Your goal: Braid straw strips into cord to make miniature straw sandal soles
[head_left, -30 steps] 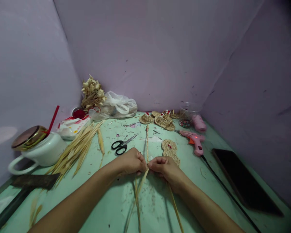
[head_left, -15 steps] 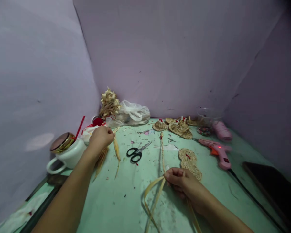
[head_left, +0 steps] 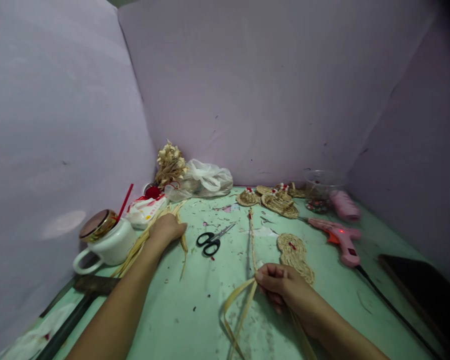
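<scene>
My right hand (head_left: pixel 285 287) pinches the near end of a thin straw braid (head_left: pixel 252 245) between thumb and fingers. From that pinch, loose flat straw strips (head_left: pixel 230 302) loop and hang toward me, and another strip trails below the hand. The braid runs away over the table to a red-tied far end. On the left, my left hand (head_left: pixel 167 231) rests over a bundle of straw strips (head_left: pixel 137 248), its fingers curled down and their tips hidden. Black-handled scissors (head_left: pixel 212 242) lie between my hands. A coiled straw sole shape (head_left: pixel 294 254) with a red mark lies beyond my right hand.
A pink glue gun (head_left: pixel 339 237) with a lit red light lies right, its cord running toward me past a dark flat slab (head_left: pixel 422 295). Left stand a white mug (head_left: pixel 114 245) and a hammer (head_left: pixel 93 285). Small straw slippers (head_left: pixel 279 204) and a plastic bag (head_left: pixel 210 179) lie behind.
My left hand has moved down and slightly right, from above the straw bundle to lower over it. The right hand keeps its pinch on the braid. The view has shifted slightly.
</scene>
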`<state>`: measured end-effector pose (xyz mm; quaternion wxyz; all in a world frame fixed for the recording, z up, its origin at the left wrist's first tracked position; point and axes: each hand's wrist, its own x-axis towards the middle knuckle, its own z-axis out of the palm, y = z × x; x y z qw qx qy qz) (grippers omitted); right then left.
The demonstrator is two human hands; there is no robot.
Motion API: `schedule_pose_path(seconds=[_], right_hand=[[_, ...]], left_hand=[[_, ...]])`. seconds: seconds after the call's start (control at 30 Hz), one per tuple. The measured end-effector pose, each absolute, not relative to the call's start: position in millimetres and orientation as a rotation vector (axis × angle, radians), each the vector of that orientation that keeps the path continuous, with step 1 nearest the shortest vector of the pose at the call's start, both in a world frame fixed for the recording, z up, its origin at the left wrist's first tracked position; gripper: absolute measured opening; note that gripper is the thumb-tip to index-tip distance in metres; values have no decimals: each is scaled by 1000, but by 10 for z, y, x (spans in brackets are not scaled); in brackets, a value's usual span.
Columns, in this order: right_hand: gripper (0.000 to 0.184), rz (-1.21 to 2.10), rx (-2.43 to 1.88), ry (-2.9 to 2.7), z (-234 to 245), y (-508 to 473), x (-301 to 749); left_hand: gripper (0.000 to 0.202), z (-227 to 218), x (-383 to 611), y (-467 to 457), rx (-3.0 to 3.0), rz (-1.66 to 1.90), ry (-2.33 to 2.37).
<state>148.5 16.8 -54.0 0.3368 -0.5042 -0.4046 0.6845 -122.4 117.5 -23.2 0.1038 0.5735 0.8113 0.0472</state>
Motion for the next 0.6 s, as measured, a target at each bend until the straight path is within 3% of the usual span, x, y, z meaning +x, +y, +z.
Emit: schedule_pose_path(seconds=[0.2, 0.43, 0.6], right_hand=[[24, 1779, -1323, -1072, -590, 182, 1490], [28, 1785, -1288, -1077, -579, 183, 1494], [28, 1784, -1289, -1103, -561, 185, 1499]], left_hand=[[12, -170, -1253, 1150, 1765, 107, 2188], [13, 38, -1317, 1037, 1694, 196, 1759], [11, 261, -898, 747, 1783, -190, 1301]])
